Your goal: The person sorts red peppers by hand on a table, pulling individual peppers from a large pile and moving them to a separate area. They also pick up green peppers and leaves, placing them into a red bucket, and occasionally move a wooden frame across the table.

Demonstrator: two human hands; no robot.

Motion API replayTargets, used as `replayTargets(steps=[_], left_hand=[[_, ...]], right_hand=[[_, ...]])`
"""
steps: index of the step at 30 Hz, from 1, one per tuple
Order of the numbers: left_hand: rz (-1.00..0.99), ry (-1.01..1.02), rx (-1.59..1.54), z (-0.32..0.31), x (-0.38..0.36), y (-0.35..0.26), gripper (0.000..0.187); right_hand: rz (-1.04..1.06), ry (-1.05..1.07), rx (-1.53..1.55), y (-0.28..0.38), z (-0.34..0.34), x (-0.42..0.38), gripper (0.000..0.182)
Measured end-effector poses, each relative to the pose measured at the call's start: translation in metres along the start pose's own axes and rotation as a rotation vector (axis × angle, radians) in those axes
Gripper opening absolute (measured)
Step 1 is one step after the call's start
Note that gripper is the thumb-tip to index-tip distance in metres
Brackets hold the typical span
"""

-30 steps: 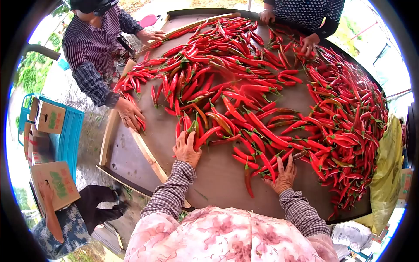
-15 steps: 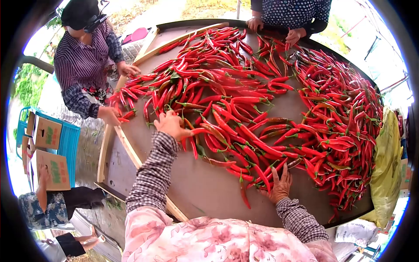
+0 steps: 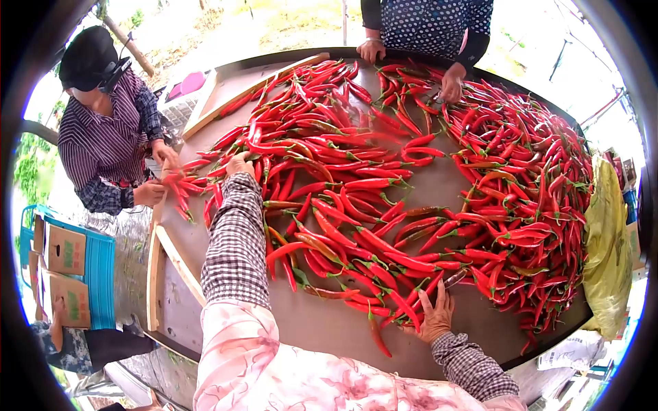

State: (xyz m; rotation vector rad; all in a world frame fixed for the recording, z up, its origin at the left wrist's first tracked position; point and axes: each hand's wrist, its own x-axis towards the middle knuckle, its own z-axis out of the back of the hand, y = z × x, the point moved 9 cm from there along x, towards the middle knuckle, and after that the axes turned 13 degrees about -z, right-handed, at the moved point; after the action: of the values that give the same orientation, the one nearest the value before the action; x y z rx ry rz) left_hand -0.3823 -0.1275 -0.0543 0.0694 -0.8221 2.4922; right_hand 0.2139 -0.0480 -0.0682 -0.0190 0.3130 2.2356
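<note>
Red chili peppers (image 3: 356,157) with green stems lie in a wide, loose layer across the brown tabletop (image 3: 322,329). My left hand (image 3: 240,166) reaches far forward to the left part of this layer, its fingers bent among the peppers and mostly hidden. Nearer my body, my right hand (image 3: 436,318) rests at the front edge of the peppers. Its fingers are spread, and the fingertips are right at a few pepper ends. A denser heap of chili peppers (image 3: 531,185) covers the table's right side.
Wooden strips (image 3: 179,264) border the table on the left. A person (image 3: 110,130) there handles peppers with both hands; another person (image 3: 435,27) works across the table. A yellow sack (image 3: 606,246) hangs at the right edge. Cardboard boxes (image 3: 65,294) stand by a blue rack (image 3: 101,274).
My left hand has moved forward and left, deeper over the peppers. My right hand stays at the front edge. The person at left has brought both hands together over some peppers.
</note>
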Motion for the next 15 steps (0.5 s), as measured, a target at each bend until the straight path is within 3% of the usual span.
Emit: replayTargets(steps=[1, 3, 4, 7, 9, 10, 15], left_hand=[[0.006, 0.004, 0.028, 0.003, -0.001, 0.0, 0.025], [0.235, 0.033, -0.45, -0.02, -0.007, 0.035, 0.02], [0.124, 0.026, -0.51, -0.014, -0.01, 0.036, 0.019], [0.155, -0.007, -1.292, -0.03, -0.039, 0.068, 0.021], [0.331, -0.02, -1.554, -0.015, -0.076, 0.071, 0.021], [0.339, 0.07, -1.675, -0.011, -0.09, 0.067, 0.02], [0.563, 0.11, -1.778, -0.006, -0.158, 0.065, 0.023]], right_hand=[[-0.003, 0.0, 0.003, 0.0, 0.0, 0.0, 0.108], [0.003, 0.018, 0.008, -0.002, -0.002, -0.002, 0.108], [0.015, 0.007, 0.019, -0.001, 0.0, -0.002, 0.111], [0.03, -0.01, 0.016, 0.003, 0.003, -0.001, 0.114], [0.038, -0.007, 0.001, 0.005, 0.003, -0.002, 0.114], [0.027, 0.005, -0.009, 0.004, 0.002, -0.002, 0.115], [0.032, -0.018, -0.002, 0.008, 0.008, -0.003, 0.114]])
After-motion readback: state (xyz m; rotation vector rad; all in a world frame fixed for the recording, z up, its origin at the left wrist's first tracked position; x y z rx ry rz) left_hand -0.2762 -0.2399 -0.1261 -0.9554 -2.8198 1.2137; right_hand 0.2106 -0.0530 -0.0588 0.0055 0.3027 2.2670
